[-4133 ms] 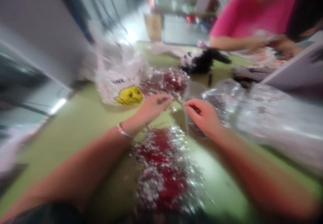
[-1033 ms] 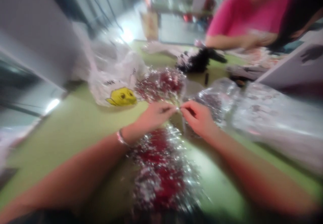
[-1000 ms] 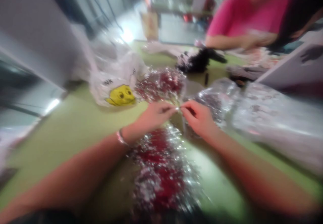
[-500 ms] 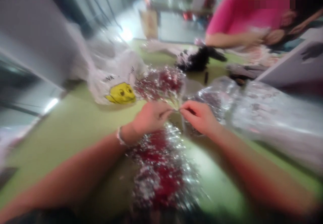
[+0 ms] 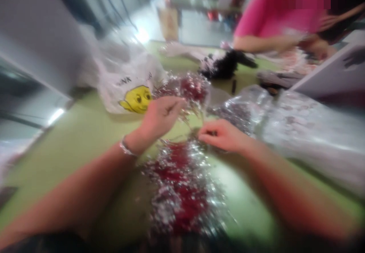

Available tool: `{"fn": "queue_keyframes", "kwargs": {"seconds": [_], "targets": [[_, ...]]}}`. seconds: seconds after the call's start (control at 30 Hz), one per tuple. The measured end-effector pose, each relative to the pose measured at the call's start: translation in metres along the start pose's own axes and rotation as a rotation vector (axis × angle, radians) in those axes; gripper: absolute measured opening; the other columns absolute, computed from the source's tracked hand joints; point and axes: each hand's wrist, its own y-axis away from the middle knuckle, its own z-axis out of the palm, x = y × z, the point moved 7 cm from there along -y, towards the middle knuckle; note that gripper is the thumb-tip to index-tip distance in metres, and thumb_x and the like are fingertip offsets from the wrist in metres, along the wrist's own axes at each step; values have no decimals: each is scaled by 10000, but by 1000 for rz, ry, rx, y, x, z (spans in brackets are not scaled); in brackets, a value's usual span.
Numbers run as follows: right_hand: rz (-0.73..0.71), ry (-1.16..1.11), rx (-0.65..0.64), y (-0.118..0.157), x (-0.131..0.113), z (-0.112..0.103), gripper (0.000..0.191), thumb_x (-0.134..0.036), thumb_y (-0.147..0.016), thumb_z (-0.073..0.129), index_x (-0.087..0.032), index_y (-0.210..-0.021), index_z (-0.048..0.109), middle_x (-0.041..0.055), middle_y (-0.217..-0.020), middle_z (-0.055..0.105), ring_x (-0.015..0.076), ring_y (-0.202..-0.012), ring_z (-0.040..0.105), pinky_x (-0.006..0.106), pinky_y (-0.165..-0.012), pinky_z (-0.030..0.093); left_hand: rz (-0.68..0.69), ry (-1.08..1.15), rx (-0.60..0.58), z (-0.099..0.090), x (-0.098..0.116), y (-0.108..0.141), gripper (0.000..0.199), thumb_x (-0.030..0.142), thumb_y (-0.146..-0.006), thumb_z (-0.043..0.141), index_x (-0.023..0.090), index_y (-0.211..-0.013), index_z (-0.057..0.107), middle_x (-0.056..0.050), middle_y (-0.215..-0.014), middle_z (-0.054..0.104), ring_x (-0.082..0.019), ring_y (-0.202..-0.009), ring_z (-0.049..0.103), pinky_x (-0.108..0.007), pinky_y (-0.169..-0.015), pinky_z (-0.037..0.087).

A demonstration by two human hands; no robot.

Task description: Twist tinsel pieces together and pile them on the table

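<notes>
My left hand [image 5: 162, 118], with a bracelet at the wrist, is closed in a pinch beside a bunch of red and silver tinsel stems [image 5: 194, 89]. Whatever lies between its fingertips is too blurred to make out. My right hand [image 5: 222, 134] is also pinched closed, just above the near tinsel; what it grips is hidden. Below both hands, a thick red and silver tinsel piece [image 5: 182, 188] lies on the green table [image 5: 71, 150] and runs toward my body. Thin stem ends of the far bunch point toward my hands.
A white plastic bag [image 5: 114, 97] with a yellow cartoon face stands at the left. Clear plastic packs [image 5: 299, 127] lie at the right. A black fluffy item [image 5: 221, 67] rests farther back. Across the table, a person in a pink top [image 5: 262, 21] works with their hands.
My hands, which met at the fingertips, are now apart. The left has moved up and left toward the far tinsel bunch; the right has dropped slightly.
</notes>
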Motion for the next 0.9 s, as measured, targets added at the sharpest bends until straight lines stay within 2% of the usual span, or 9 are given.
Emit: {"fn": "queue_keyframes", "kwargs": {"seconds": [0.07,0.13,0.2,0.3,0.47,0.67,0.8,0.9], "targets": [[-16,110,-33,3,5,-5,129,-288,-835,600,-228,-795,707,23,-812,698,161,-737,607,319,-712,445,-61,44,-129,12,-4,1,276,319,-930,510,167,-776,682,-15,-731,671,-121,-684,587,-250,-643,443],[11,323,-58,6,15,-11,110,-268,-825,609,-236,-773,701,33,-792,665,171,-725,586,321,-663,420,-112,75,-280,27,-6,6,316,328,-927,500,161,-699,640,3,-668,623,-108,-633,539,-245,-608,412],[44,514,-121,9,25,-10,37,-264,-784,658,-234,-781,680,39,-790,625,178,-710,559,312,-603,380,-158,96,-354,36,-8,9,348,340,-922,497,158,-643,599,14,-633,590,-100,-604,500,-241,-586,388],[62,642,-137,10,31,-7,41,-237,-767,669,-223,-768,631,42,-792,589,177,-691,528,300,-544,320,-221,112,-351,37,-15,9,334,361,-909,512,159,-667,622,11,-663,613,-107,-627,512,-246,-605,393],[92,664,-22,2,33,-4,75,-222,-842,599,-200,-770,605,69,-837,584,174,-707,529,307,-582,341,-289,119,-313,33,-25,8,324,385,-909,517,163,-751,691,0,-694,661,-119,-639,554,-265,-632,421],[191,696,1,-2,41,-4,111,-224,-884,533,-175,-840,623,91,-858,610,182,-729,559,304,-614,347,-296,206,-358,39,-15,12,285,391,-910,535,186,-890,733,-28,-899,749,-140,-796,653,-267,-735,487],[200,777,26,-1,39,1,141,-221,-894,514,-160,-854,634,103,-855,621,176,-692,553,309,-569,305,-300,213,-355,38,-13,12,276,379,-903,543,183,-873,735,-29,-899,754,-139,-787,663,-255,-713,499],[189,869,64,-2,35,5,187,-130,-875,456,-144,-822,634,111,-827,612,172,-656,532,319,-545,266,-285,182,-357,38,-14,12,280,380,-901,538,185,-846,731,-28,-859,750,-140,-751,652,-266,-692,493]]}}
